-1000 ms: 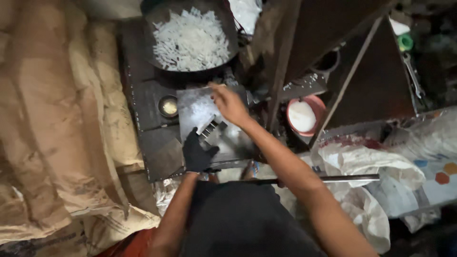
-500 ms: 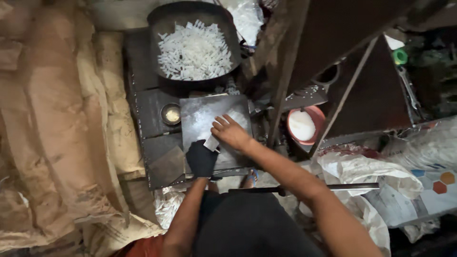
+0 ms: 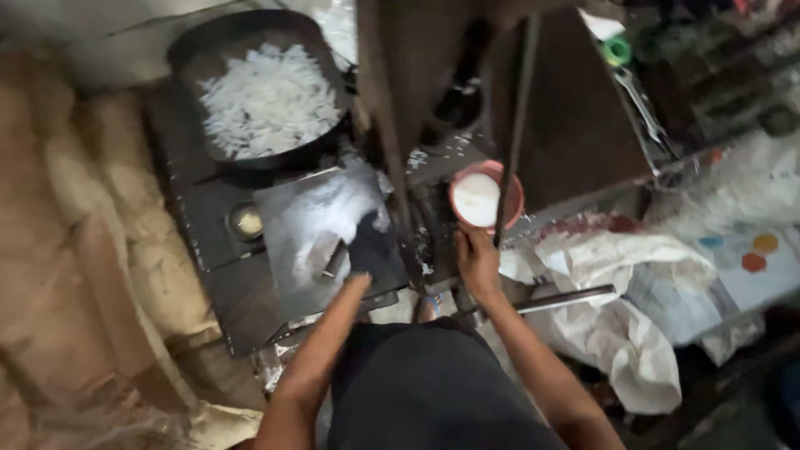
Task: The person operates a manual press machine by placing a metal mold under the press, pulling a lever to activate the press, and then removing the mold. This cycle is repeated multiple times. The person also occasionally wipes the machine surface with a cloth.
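Note:
My left hand [image 3: 369, 251], in a black glove, rests on the lower right part of a flour-dusted metal plate [image 3: 310, 218] and grips a small metal scraper [image 3: 332, 260] that lies on the plate. My right hand [image 3: 477, 260] is bare and sits just below a pink bowl [image 3: 510, 198] of white powder, fingertips at its near rim and nothing in it. Beyond the plate stands a wide black pan [image 3: 194, 58] holding a heap of white strips [image 3: 268, 102].
The plate lies on a dark stove top [image 3: 218, 293] with a small round knob [image 3: 246, 221]. Tan sacks [image 3: 75, 275] pile up at the left. A dark metal frame [image 3: 392, 100] rises between plate and bowl. White bags [image 3: 621, 333] lie at the right.
My right hand has left the metal plate and moved right to the pink bowl. The gloved left hand has stayed at the plate's near edge.

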